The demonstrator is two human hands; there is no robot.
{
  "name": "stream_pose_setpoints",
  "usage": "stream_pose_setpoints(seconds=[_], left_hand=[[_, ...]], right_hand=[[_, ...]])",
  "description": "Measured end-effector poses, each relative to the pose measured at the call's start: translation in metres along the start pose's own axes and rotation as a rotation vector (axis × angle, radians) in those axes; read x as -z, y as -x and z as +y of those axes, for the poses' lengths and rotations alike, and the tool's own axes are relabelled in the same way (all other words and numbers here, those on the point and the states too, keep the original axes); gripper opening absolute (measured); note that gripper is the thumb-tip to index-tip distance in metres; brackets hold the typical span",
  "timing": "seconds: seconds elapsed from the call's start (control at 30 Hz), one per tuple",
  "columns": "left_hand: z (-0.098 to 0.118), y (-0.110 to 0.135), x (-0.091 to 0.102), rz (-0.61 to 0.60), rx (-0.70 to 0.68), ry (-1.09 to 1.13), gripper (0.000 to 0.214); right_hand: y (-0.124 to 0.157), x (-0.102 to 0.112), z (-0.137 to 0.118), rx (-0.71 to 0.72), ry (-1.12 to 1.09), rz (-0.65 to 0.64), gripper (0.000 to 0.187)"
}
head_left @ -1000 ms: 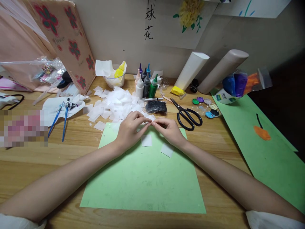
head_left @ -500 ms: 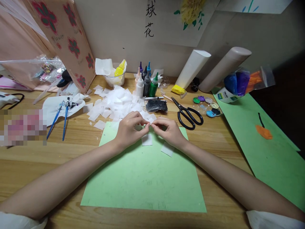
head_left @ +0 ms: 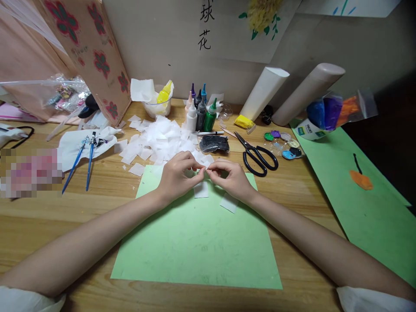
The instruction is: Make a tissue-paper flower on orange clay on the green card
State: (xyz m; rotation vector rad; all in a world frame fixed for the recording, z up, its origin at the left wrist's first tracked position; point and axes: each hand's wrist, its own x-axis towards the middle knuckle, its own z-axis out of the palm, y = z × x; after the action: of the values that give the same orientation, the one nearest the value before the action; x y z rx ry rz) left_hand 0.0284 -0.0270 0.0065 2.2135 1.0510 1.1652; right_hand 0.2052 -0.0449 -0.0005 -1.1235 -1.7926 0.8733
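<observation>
Paper scrap [head_left: 206,170], small, white and thin, is pinched between the fingertips of both hands above the far edge of the green sheet [head_left: 195,247]. The left hand [head_left: 177,177] and the right hand [head_left: 230,178] are curled nearly closed, and the thumb and forefinger of each nip the scrap where the fingertips meet. Two white squares [head_left: 201,190] lie flat on the sheet just under the hands, and the sheet's near half is bare. Beyond its far edge spreads a paper heap [head_left: 156,141], and black scissors [head_left: 259,157] lie off its far right corner. The fingers cover most of the scrap, so its outline is hard to make out.
</observation>
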Motion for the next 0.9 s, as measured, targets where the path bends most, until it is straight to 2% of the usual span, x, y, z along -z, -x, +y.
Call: stream_pose_setpoints(seconds=[0.2, 0.37, 0.5, 0.63, 0.8, 0.9], left_hand=[[-0.001, -0.001, 0.000, -0.009, -0.011, -0.010, 0.010], [-0.001, 0.000, -0.001, -0.026, -0.078, -0.043, 0.014], [0.001, 0.001, 0.000, -0.009, -0.074, -0.074, 0.010], [0.001, -0.002, 0.001, 0.041, 0.066, -0.039, 0.008], [-0.014, -0.008, 0.002, 0.272, 0.330, 0.028, 0.010], [-0.020, -0.008, 0.001, 0.370, 0.377, -0.029, 0.011]], right_hand=[[0.000, 0.000, 0.000, -0.028, -0.022, 0.004, 0.010], [0.000, 0.000, 0.002, -0.068, -0.051, 0.028, 0.011], [0.000, 0.000, 0.002, -0.065, -0.034, 0.016, 0.011], [-0.001, 0.001, 0.001, -0.073, -0.014, 0.018, 0.011], [-0.001, 0.001, 0.001, -0.139, 0.035, 0.038, 0.013], [-0.001, -0.001, 0.002, -0.185, 0.099, 0.105, 0.010]])
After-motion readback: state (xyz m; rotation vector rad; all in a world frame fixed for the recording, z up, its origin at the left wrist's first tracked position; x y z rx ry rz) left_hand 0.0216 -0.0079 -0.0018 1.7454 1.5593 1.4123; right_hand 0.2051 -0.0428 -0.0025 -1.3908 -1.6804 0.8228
